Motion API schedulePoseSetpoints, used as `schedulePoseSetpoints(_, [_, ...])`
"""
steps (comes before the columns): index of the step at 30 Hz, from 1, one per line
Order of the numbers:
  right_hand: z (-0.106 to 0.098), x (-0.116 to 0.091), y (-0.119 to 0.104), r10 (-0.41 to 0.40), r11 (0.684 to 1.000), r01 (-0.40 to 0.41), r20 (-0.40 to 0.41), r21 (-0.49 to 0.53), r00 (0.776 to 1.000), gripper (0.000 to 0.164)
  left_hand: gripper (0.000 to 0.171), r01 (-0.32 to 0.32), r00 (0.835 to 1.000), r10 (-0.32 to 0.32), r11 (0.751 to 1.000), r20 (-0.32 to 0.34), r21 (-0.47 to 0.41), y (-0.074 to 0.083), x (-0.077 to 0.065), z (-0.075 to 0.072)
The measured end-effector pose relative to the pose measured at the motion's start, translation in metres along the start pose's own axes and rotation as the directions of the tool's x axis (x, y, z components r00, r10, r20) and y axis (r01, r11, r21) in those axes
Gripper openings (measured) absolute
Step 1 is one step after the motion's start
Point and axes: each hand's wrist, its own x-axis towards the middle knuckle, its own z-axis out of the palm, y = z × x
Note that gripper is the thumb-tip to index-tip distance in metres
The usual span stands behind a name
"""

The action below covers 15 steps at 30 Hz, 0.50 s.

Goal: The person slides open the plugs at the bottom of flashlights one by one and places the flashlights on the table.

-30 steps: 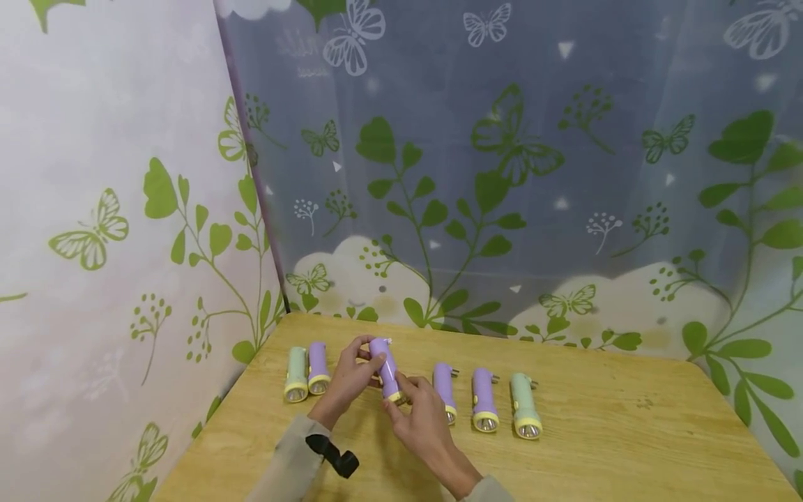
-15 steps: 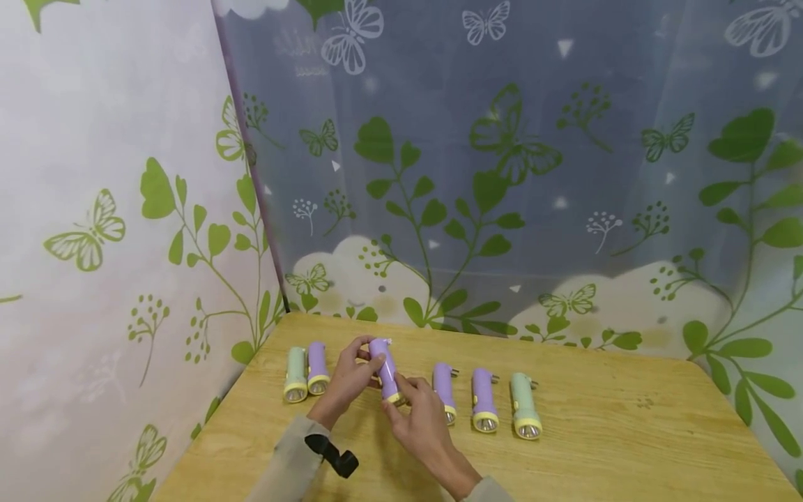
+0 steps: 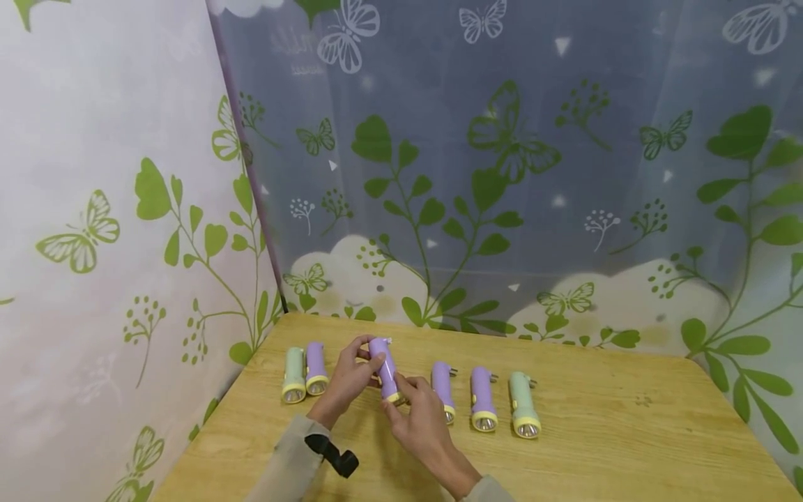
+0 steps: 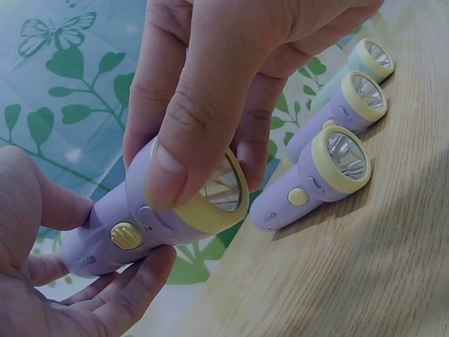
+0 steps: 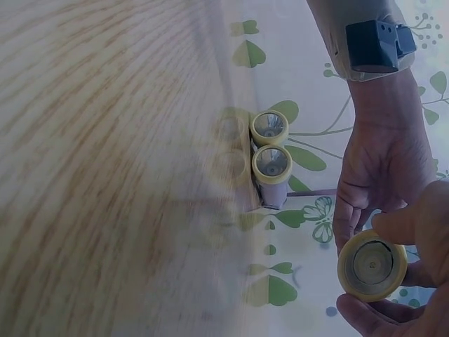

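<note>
A purple flashlight (image 3: 385, 371) with a yellow head ring is held between both hands above the table. My left hand (image 3: 350, 380) grips its body, thumb on the upper side. My right hand (image 3: 422, 417) pinches the yellow head end with thumb and fingers. In the left wrist view the yellow button (image 4: 126, 236) on the body faces the camera, and the right thumb (image 4: 172, 165) lies over the head. The right wrist view looks into the lens (image 5: 372, 265). A small white piece (image 3: 388, 341) juts from the tail end.
Right of the hands stand two purple flashlights (image 3: 482, 394) and a green flashlight (image 3: 523, 404), plug prongs showing at their tails. To the left are a green flashlight (image 3: 293, 373) and a purple one (image 3: 316, 366). Patterned cloth walls (image 3: 439, 230) border the wooden table (image 3: 627, 432).
Both hands keep the same hold on the purple flashlight, with no clear movement. Only the head view has shifted slightly, so the walls and the other flashlights appear a little further left.
</note>
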Motion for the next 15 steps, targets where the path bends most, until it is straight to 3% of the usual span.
schedulePoseSetpoints(12, [0.001,-0.001,-0.002,-0.002,1.0,0.002,0.005,0.007,1.0,0.052,0.04,0.01,1.0,-0.01,1.0,0.012,0.007,0.0,0.0,-0.001])
schedulePoseSetpoints(15, [0.001,-0.002,-0.002,0.005,1.0,-0.005,0.017,0.001,1.0,0.053,0.042,0.018,0.999,-0.019,1.0,0.026,0.014,0.01,-0.007,-0.001])
